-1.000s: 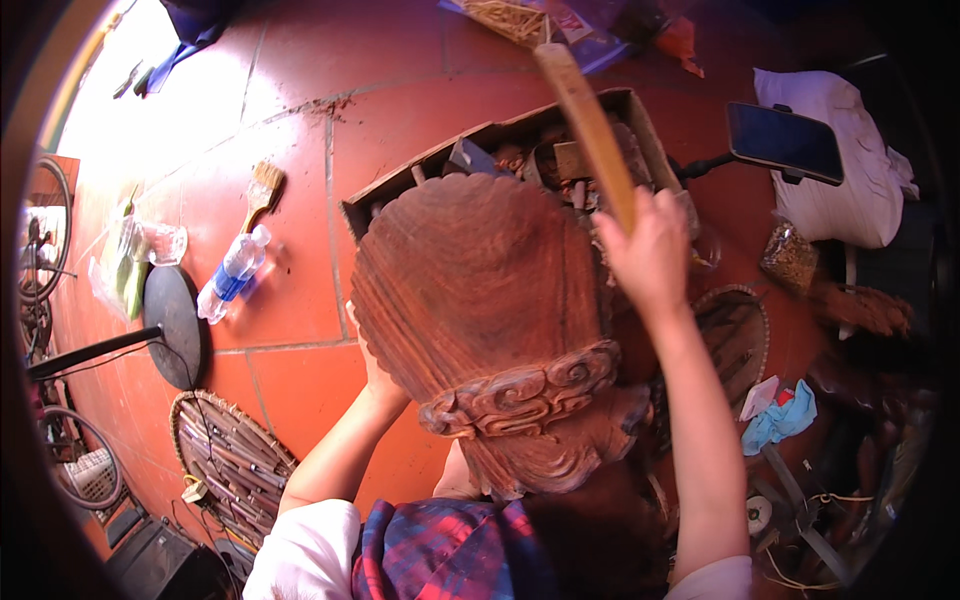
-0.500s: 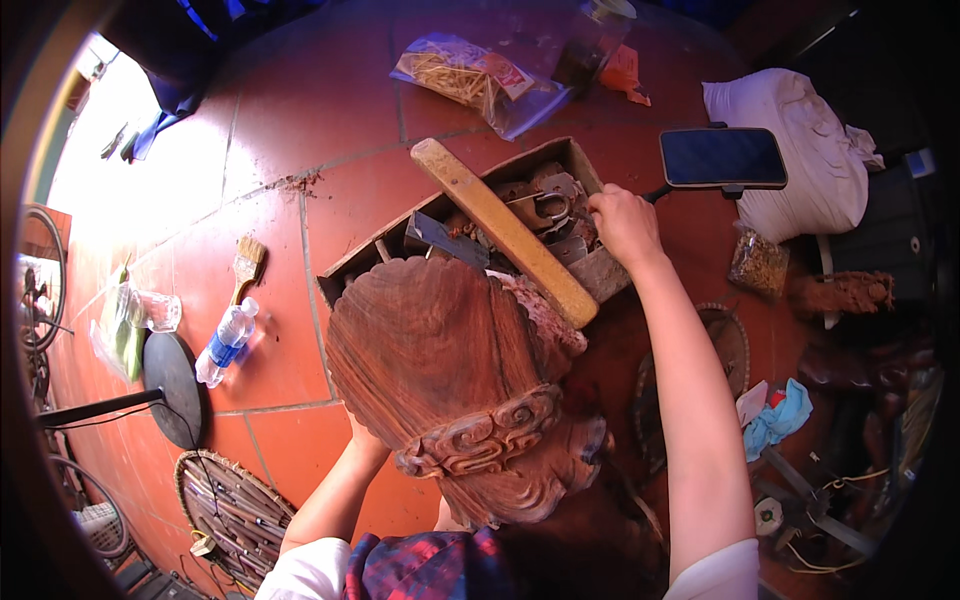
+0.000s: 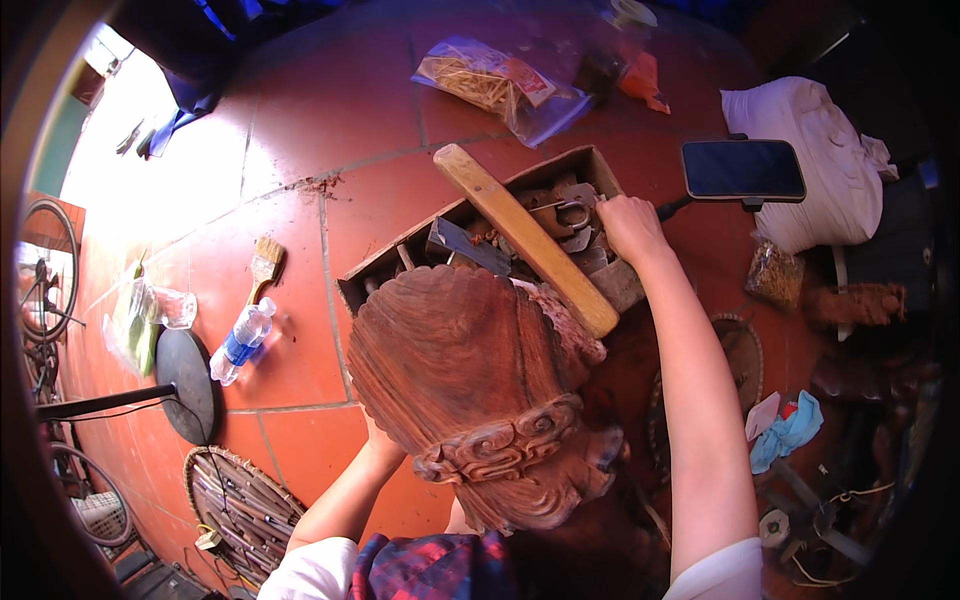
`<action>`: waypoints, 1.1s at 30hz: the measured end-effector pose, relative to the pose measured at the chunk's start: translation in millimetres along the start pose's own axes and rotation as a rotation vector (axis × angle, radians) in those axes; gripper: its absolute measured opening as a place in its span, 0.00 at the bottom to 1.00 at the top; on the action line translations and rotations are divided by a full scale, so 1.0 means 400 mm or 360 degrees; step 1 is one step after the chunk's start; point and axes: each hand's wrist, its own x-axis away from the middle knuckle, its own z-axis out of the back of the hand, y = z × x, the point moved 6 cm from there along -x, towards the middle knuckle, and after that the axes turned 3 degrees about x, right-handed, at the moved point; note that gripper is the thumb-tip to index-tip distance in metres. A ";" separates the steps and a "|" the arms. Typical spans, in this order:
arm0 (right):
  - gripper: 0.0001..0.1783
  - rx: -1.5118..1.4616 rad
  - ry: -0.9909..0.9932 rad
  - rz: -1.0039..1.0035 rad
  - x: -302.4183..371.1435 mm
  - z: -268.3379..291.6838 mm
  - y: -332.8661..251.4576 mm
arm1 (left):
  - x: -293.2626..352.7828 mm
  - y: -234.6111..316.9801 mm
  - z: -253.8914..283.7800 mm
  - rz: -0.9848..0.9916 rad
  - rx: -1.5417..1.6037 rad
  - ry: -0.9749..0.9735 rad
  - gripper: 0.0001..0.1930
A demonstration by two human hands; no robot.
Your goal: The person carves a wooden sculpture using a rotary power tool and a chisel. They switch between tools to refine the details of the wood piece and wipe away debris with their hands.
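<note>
A carved brown wooden piece, with a smooth scalloped upper part and a band of scrollwork below, stands tilted close in front of me. My left hand reaches behind its lower left side, where the fingers are hidden. At the right end of a wooden box my right hand is closed, its fingertips down by the metal pieces; whatever they grip is hidden. Metal parts, including a ring-shaped one, fill the box. Across it lies a long yellowish wooden bar.
Left on the tiled floor are a paint brush, a plastic bottle, a black round base and a round tray of rod-like tools. A phone on a holder stands right of the box, before a white sack.
The whole scene has shifted slightly rightward in view. Against the box, my right hand has moved a little to the left, over its right end. The carving and bar keep their places.
</note>
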 end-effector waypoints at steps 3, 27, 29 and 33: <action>0.04 -0.0272 0.0224 -0.0112 0.035 0.036 0.022 | -0.002 0.000 0.000 -0.0026 -0.0024 0.0008 0.19; 0.06 -0.2684 0.0153 -0.0313 0.720 0.291 -0.104 | -0.051 0.128 0.078 -0.0329 -0.0191 0.0643 0.25; 0.07 -0.2703 0.0190 -0.0368 0.810 0.296 -0.154 | -0.023 0.148 0.099 -0.0057 0.0280 0.0705 0.20; 0.04 -0.2829 0.0259 -0.0430 0.939 0.258 -0.249 | 0.123 0.109 0.050 0.0281 0.0877 0.0941 0.13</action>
